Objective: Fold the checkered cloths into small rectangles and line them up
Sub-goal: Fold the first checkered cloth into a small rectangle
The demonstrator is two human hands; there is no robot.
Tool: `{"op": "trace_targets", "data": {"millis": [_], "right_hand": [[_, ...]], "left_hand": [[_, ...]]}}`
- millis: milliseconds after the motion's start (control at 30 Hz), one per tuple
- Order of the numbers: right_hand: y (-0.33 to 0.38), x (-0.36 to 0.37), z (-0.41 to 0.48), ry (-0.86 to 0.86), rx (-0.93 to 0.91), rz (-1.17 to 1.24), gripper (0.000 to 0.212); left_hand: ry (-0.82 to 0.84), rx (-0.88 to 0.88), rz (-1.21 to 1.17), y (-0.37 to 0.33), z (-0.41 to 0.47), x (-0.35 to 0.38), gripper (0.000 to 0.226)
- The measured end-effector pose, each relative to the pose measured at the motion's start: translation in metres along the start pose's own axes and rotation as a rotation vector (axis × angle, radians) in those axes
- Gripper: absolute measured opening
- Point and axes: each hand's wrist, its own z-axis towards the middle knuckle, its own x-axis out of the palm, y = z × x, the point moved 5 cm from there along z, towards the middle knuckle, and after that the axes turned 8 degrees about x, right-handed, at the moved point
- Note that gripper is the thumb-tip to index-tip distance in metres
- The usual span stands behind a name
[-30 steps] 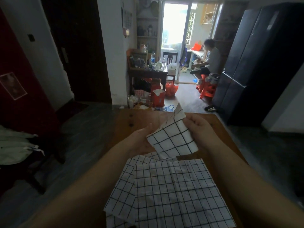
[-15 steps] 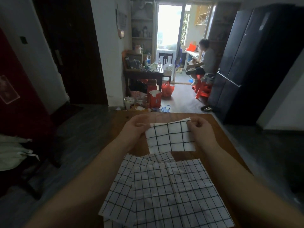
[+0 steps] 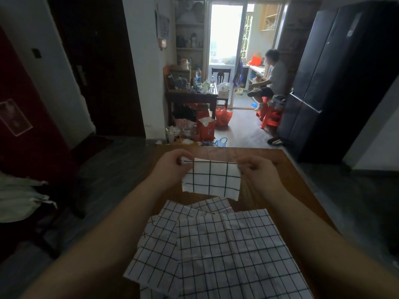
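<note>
Head view. My left hand pinches the top left corner of a folded cloth, thumb and fingers curled onto its upper edge. My right hand pinches the top right corner the same way. The folded cloth hangs between both hands as a small rectangle with its top edge taut and level, over the far half of the table. I cannot tell whether its lower edge touches the wood.

On the near half of the table, a pile of unfolded checkered cloths lies flat and overlapping. The top sheet sits to the near right, a second shows from under it on the left, and a corner of another pokes out at the far edge.

Beyond the table stands a black fridge on the right. A person sits just left of it on a red stool.
</note>
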Motion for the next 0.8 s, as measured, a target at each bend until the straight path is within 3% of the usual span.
{"op": "trace_targets", "data": {"millis": [233, 500, 600, 800], "right_hand": [[0.008, 0.001, -0.004, -0.050, -0.021, -0.058, 0.021], [0.014, 0.007, 0.000, 0.003, -0.018, -0.080, 0.008], [0.018, 0.006, -0.004, 0.022, -0.060, -0.060, 0.005], [0.029, 0.011, -0.010, -0.005, -0.153, -0.093, 0.010]], "left_hand": [[-0.031, 0.012, 0.050, 0.007, 0.007, -0.008, 0.009], [-0.019, 0.069, 0.204, 0.005, 0.012, -0.013, 0.006], [0.086, 0.098, 0.243, 0.003, 0.013, -0.013, 0.008], [0.363, 0.221, 0.228, -0.025, 0.006, 0.019, 0.032]]}}
